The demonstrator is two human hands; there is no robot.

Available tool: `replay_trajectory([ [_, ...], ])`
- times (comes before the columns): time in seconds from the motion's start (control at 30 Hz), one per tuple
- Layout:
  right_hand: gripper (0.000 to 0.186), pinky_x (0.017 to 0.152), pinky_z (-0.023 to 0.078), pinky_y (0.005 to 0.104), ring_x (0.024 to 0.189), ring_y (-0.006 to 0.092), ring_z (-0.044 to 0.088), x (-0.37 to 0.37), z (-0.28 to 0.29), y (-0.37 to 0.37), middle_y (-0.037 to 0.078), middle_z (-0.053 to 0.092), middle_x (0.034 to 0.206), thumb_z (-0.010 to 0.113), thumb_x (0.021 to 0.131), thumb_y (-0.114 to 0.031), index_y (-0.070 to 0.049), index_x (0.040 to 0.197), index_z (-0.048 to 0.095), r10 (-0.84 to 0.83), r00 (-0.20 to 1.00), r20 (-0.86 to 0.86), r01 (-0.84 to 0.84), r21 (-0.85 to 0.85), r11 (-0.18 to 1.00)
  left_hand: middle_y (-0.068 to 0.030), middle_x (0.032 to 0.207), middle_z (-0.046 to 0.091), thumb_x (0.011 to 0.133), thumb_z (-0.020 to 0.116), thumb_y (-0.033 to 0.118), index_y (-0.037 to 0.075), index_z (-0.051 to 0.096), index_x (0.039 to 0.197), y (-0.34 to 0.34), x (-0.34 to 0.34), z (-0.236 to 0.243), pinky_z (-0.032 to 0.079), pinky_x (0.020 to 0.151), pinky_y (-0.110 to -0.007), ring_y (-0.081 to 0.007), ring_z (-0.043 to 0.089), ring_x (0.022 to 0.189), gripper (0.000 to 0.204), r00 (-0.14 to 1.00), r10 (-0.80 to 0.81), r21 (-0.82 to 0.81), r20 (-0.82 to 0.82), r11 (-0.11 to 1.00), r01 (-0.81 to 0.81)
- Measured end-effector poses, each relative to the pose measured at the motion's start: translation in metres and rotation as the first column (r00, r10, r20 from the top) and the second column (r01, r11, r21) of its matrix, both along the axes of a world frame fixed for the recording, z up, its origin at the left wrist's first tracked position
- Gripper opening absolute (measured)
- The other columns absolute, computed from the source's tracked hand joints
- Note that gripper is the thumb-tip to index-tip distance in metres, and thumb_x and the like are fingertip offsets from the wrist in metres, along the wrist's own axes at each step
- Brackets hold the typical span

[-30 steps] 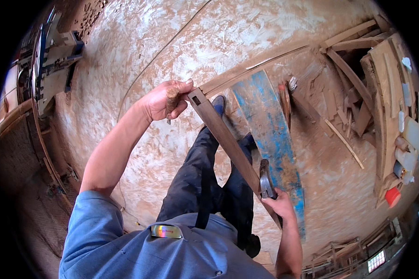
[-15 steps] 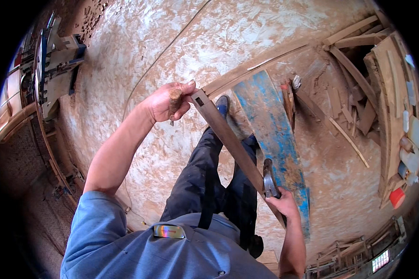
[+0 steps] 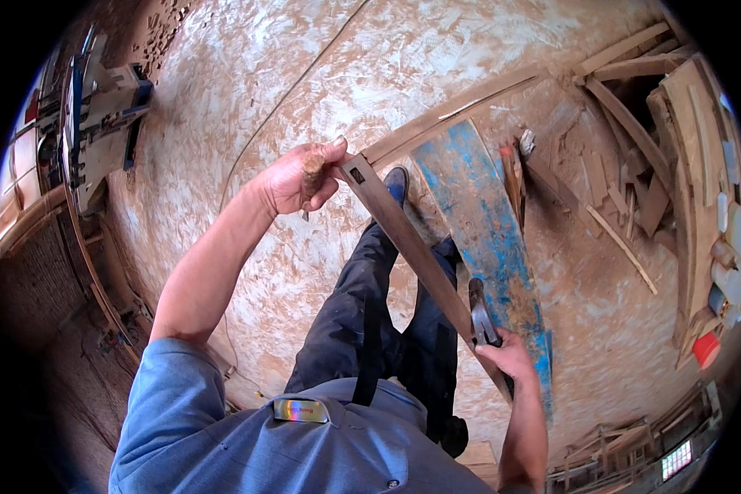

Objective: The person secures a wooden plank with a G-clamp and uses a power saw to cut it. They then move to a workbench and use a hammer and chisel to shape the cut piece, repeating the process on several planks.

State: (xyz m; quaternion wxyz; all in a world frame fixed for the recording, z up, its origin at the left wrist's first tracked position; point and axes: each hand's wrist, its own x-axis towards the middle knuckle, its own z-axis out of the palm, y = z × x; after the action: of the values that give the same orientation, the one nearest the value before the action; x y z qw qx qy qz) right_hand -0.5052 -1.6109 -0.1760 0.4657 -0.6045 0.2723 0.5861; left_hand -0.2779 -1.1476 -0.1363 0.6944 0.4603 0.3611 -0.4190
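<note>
My left hand [image 3: 302,179] is closed around the worn wooden handle of a chisel [image 3: 313,169], its metal tip poking out below the fingers. Beside it lies the corner end of a brown wooden rail [image 3: 416,251] with a dark rectangular mortise [image 3: 356,175]. A second grooved wooden piece [image 3: 453,114] runs from that corner to the upper right. My right hand [image 3: 509,356] grips a hammer [image 3: 482,311] with a dark metal head, over the rail's near end. The hand hides part of its dark handle.
Under the frame lies a long board with worn blue paint [image 3: 482,222]. Scrap wood [image 3: 634,165] is heaped at the right, beside planks bearing bottles and a red-orange cup [image 3: 705,350]. A machine [image 3: 99,123] stands at the left, and a cable [image 3: 292,82] crosses the floor.
Both hands keep their holds on the chisel and hammer. The hammer and right hand appear slightly further right and tilted, while the whole view shifts a little.
</note>
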Motion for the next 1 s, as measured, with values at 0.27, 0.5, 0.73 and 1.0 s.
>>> replay_trajectory([
  [0.27, 0.057, 0.085, 0.050, 0.0302, 0.090, 0.0134, 0.063, 0.009, 0.003, 0.008, 0.010, 0.071, 0.102, 0.082, 0.072, -0.018, 0.006, 0.120, 0.063, -0.024, 0.997, 0.071, 0.029, -0.077, 0.997, -0.0068, 0.080, 0.064, 0.094, 0.065, 0.043, 0.003, 0.063, 0.114, -0.015, 0.027, 0.009, 0.031, 0.033, -0.026, -0.0098, 0.045, 0.039, 0.044, 0.916, -0.400, 0.298, 0.042, 0.880, 0.371],
  [0.5, 0.053, 0.084, 0.052, 0.0328, 0.094, 0.0171, 0.067, 0.027, 0.008, 0.021, 0.014, 0.073, 0.102, 0.081, 0.078, -0.022, 0.006, 0.118, 0.063, 0.019, 0.978, 0.210, 0.020, -0.185, 0.983, -0.0235, 0.126, 0.062, 0.082, 0.076, 0.041, 0.000, 0.048, 0.142, -0.084, 0.114, 0.019, 0.061, 0.078, -0.036, -0.0269, 0.068, 0.103, 0.078, 0.255, -0.929, 0.828, 0.268, 0.357, 0.432],
  [0.73, 0.059, 0.087, 0.052, 0.0432, 0.100, 0.0416, 0.067, 0.014, -0.019, 0.016, 0.027, 0.069, 0.105, 0.081, 0.075, -0.038, 0.001, 0.117, 0.065, 0.302, 0.881, 0.365, -0.143, -0.404, 0.904, -0.0262, 0.105, 0.069, 0.075, 0.072, 0.053, 0.001, 0.063, 0.121, -0.189, 0.154, 0.008, 0.053, 0.091, -0.045, -0.0385, 0.067, 0.102, 0.070, -0.057, -0.996, 0.976, 0.076, 0.062, 0.207],
  [1.0, 0.055, 0.081, 0.052, 0.0494, 0.097, 0.0438, 0.065, 0.005, -0.032, 0.004, 0.027, 0.069, 0.099, 0.079, 0.078, -0.039, 0.001, 0.111, 0.063, 0.366, 0.839, 0.402, -0.118, -0.523, 0.844, -0.0233, 0.096, 0.070, 0.077, 0.064, 0.046, 0.000, 0.069, 0.101, -0.226, 0.178, 0.010, 0.054, 0.084, -0.043, -0.0359, 0.069, 0.094, 0.053, -0.098, -0.991, 0.870, 0.092, 0.032, 0.492],
])
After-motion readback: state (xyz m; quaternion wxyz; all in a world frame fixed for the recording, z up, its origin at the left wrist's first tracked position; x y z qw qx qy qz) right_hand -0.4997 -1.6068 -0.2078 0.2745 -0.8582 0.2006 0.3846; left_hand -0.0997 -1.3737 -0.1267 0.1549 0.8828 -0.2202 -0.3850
